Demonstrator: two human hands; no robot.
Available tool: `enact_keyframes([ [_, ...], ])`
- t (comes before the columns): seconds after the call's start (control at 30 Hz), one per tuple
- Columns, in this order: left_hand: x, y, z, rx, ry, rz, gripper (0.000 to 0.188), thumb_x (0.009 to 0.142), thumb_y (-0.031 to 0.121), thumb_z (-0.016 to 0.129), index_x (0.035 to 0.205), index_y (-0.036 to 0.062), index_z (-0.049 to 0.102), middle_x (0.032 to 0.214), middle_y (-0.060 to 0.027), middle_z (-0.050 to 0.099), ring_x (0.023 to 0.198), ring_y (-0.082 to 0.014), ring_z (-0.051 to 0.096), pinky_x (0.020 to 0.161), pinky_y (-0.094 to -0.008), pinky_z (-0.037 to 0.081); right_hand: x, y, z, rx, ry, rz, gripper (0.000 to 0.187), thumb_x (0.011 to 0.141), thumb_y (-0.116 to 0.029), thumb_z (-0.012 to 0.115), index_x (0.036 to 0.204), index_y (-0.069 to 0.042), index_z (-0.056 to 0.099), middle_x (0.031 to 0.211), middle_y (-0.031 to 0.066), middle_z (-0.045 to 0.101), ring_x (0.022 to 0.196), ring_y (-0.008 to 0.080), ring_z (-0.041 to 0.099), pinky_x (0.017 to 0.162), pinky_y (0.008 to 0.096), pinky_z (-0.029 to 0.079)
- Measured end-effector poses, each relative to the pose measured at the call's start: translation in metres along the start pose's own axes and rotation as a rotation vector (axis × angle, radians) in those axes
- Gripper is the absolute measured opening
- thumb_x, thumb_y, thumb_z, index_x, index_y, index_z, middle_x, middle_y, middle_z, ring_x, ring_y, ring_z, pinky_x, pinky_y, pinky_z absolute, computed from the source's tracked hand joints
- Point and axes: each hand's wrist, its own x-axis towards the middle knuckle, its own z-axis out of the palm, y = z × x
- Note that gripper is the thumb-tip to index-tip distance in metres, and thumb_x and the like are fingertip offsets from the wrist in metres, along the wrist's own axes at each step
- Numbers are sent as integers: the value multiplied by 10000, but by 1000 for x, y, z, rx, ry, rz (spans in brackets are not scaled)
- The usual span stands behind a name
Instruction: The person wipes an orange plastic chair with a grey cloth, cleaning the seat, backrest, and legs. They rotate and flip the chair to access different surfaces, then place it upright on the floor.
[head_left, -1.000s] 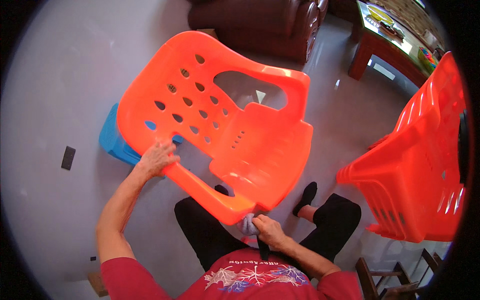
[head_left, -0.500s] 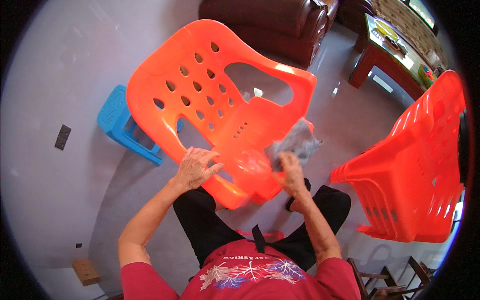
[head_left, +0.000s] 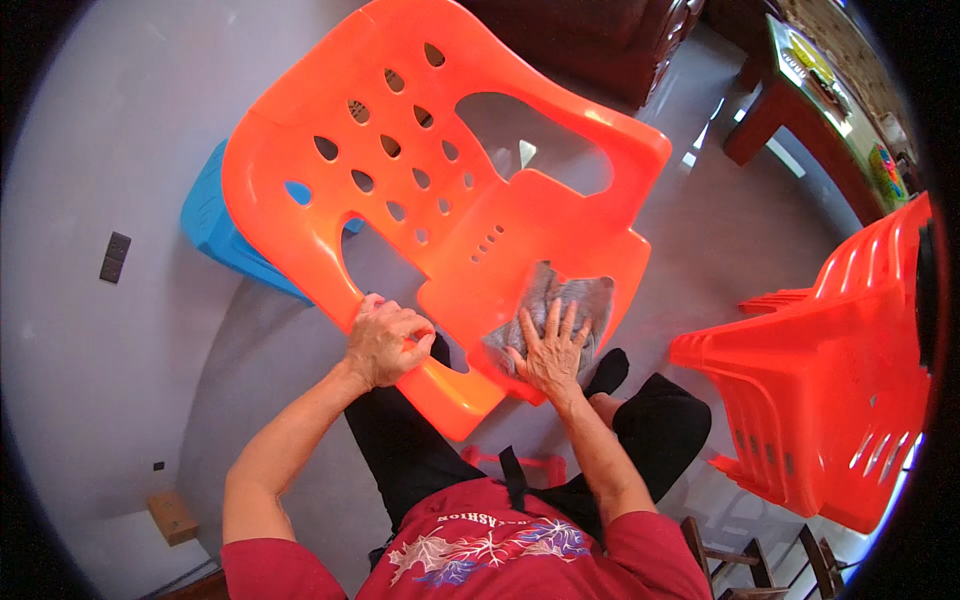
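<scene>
An orange plastic armchair (head_left: 470, 235) with drop-shaped holes in its backrest stands tilted in front of me, between my knees. My left hand (head_left: 385, 340) is closed over its near left armrest, fingers curled round the edge. On the front of the seat lies a crumpled grey cloth (head_left: 597, 297). Pressing it flat is my right hand (head_left: 551, 350), fingers spread and palm down on the cloth.
To the right stands a stack of similar orange chairs (head_left: 800, 370). A blue plastic stool (head_left: 215, 220) is behind the chair on the left, by the wall. Further off are a dark brown leather sofa (head_left: 590, 40) and a wooden table (head_left: 800, 110).
My right hand has come down with the cloth and spread it on the seat. The chair appears larger and higher in view. My left hand keeps its hold on the armrest.
</scene>
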Motion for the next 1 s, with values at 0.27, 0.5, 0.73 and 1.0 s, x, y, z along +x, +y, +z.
enact_keyframes([
  [0.27,5,2,-9,-2,-52,-5,79,739,221,621,740,144,641,755,14,646,729,-190,552,836,-382,349,71,38,28,99,-16,-196,573,843,-312,602,1367,-141,445,1446,170,326,1366,335,264,1095,548,191],
  [0.5,7,1,-4,-53,17,3,79,705,222,640,684,152,608,683,23,607,685,-179,540,818,-380,357,145,37,55,-10,38,-173,615,845,-315,576,1395,-111,390,1468,142,310,1381,287,250,1111,490,188],
  [0.73,10,5,-6,-67,36,5,89,658,216,664,697,156,611,682,28,597,681,-161,537,820,-377,356,193,21,72,-11,252,-88,650,825,-318,578,1408,-104,383,1478,147,305,1382,282,259,1107,496,193],
  [1.0,8,2,-4,-52,20,17,112,654,232,657,723,150,628,714,13,607,707,-185,558,816,-382,362,168,-80,88,220,98,-250,701,801,-445,611,1371,-86,413,1404,174,364,1350,365,274,1057,606,204],
])
